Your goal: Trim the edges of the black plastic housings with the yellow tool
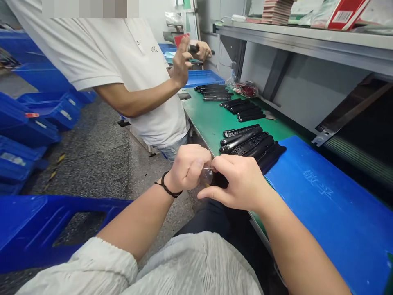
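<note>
Right at the clock's middle, the left hand (190, 169) is curled up, fingers clamped on a small clear thing (208, 176) between both hands. At 3 o'clock, the right hand (242, 180) has its thumb away from its fingers — I cannot tell if they grip too. Black parts (247, 141) lie at 2 o'clock, and a person in a white shirt (132, 73) stands near 10.

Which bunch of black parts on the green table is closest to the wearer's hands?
The front bunch, beside the blue sheet; the middle bunch and far bunch lie farther along the green table.
</note>
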Demonstrator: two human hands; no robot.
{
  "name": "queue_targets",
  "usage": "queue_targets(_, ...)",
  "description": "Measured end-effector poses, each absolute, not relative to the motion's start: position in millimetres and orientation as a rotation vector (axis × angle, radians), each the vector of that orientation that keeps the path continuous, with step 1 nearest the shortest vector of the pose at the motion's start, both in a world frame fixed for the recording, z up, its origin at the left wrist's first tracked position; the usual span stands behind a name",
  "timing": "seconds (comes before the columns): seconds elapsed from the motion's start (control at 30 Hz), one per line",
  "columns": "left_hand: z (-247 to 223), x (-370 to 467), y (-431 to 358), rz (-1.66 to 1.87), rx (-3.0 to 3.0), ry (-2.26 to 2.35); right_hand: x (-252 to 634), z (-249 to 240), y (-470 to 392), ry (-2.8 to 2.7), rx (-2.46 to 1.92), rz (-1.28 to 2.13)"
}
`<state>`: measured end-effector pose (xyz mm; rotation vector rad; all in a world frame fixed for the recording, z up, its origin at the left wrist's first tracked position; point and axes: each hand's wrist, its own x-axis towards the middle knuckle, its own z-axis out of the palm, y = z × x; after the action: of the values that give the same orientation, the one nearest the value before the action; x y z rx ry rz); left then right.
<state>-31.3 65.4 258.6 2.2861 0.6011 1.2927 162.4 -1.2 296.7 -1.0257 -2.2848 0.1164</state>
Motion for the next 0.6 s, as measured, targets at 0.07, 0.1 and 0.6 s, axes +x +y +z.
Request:
queue_targets(0.07, 258.0, -30.4, 66.2, 1.285, 2.295, 0.593, 162.7, 294.6, -0.1, -2.291, -1.021, 0.041)
queue_targets(0.1, 258.2, -30.1, 66.3, 1.283, 2.297, 0.603, 163.2, 293.6, 0.6, -2.285, -1.011, -0.015)
queue_targets(0.6, 257.7, -3.1, 27.8, 1.399, 1.773, 0.932, 165.9, 282.4, 6.1, -2.078, -0.933, -0.74)
